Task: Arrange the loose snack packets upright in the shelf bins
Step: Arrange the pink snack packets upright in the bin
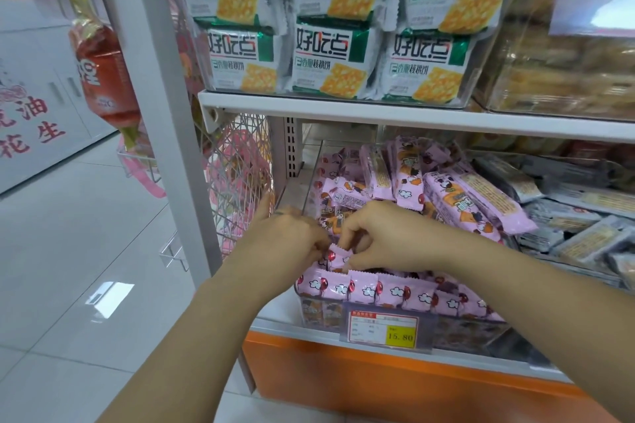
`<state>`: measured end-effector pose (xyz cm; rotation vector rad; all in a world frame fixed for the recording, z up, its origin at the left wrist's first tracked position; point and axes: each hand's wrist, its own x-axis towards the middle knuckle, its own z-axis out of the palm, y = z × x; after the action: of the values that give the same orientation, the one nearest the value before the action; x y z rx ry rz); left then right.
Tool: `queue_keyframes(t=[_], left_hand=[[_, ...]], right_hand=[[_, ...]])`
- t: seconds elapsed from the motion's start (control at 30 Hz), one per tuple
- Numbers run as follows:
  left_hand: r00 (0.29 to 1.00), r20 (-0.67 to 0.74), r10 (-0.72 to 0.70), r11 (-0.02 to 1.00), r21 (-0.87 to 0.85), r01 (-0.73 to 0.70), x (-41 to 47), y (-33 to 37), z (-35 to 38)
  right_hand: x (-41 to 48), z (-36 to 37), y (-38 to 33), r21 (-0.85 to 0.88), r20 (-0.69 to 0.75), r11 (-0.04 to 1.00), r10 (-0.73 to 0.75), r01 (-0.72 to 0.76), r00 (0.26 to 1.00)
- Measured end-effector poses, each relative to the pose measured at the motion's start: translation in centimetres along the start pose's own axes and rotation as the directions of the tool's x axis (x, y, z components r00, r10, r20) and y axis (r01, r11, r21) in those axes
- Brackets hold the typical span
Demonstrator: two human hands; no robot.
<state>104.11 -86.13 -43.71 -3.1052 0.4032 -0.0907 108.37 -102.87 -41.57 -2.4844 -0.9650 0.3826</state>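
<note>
Green-and-white cracker packs (pixel 326 58) fill the shelf above the clear bin (pixel 318 314). Each is printed in heavy black characters 好吃点 over a picture of a square golden cracker; the smaller line beneath is too soft to read with certainty. A white shelf board (pixel 378 112) runs between those packs and the bin.

Inside the bin, loose pink packets (pixel 464 197) lie heaped and tilted toward the back, printed with red balloons, white clouds and cartoon figures. Their lettering cannot be made out. Along the bin's front wall a front row (pixel 395 292) of the same packets stands upright, edge to edge. Right of the bin, grey packets (pixel 570 230) lie flat in a pile. Below the bin is an orange panel (pixel 360 378). Far left of the bin stands a white cabinet (pixel 31 124) with red characters, among them 油 and 花生.

Both hands meet over the bin's front left part. The left hand (pixel 292 239) has its fingers curled, pinching the left edge of the held packet (pixel 338 256). The right hand (pixel 388 233) pinches its upper right side. That packet stands upright between the two hands, just behind the front row.

A price tag (pixel 385 328) clipped to the bin's front reads 15.80 on a yellow patch.
</note>
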Motion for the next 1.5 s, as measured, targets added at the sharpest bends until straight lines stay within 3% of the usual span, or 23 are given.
queue_keyframes(t=[0.1,0.47,0.7,0.87,1.13,1.37,1.5], left_hand=[[1.000,-0.014,-0.012,0.999,-0.046,0.011,0.2,-0.1,0.7],[0.987,-0.162,0.012,0.991,-0.129,-0.034,0.1,-0.6,2.0],[0.992,-0.128,0.000,0.987,-0.162,-0.021,0.2,-0.7,1.7],[0.992,-0.124,0.002,0.987,-0.158,-0.022,0.0,-0.9,1.9],[0.995,-0.098,0.003,0.988,-0.151,-0.018,0.1,-0.9,1.8],[0.995,-0.103,0.003,0.988,-0.153,-0.019,0.4,-1.0,2.1],[0.995,-0.099,-0.001,0.991,-0.131,-0.012,0.6,-0.9,2.2]], right_hand=[[0.1,-0.3,0.3,0.029,0.017,0.999,0.037,-0.038,0.999],[1.1,0.9,1.0,-0.180,-0.152,0.981,0.042,-0.070,0.988],[0.3,0.5,0.2,-0.088,-0.022,0.996,0.007,-0.009,1.000],[0.4,0.3,0.6,-0.304,-0.166,0.951,0.000,-0.051,0.986],[0.0,1.7,0.8,-0.300,-0.251,0.954,-0.074,-0.005,0.965],[0.2,-1.1,1.0,-0.182,-0.059,0.982,0.045,-0.055,0.997],[1.3,0.4,1.0,-0.238,0.049,0.971,0.042,-0.029,0.998]])
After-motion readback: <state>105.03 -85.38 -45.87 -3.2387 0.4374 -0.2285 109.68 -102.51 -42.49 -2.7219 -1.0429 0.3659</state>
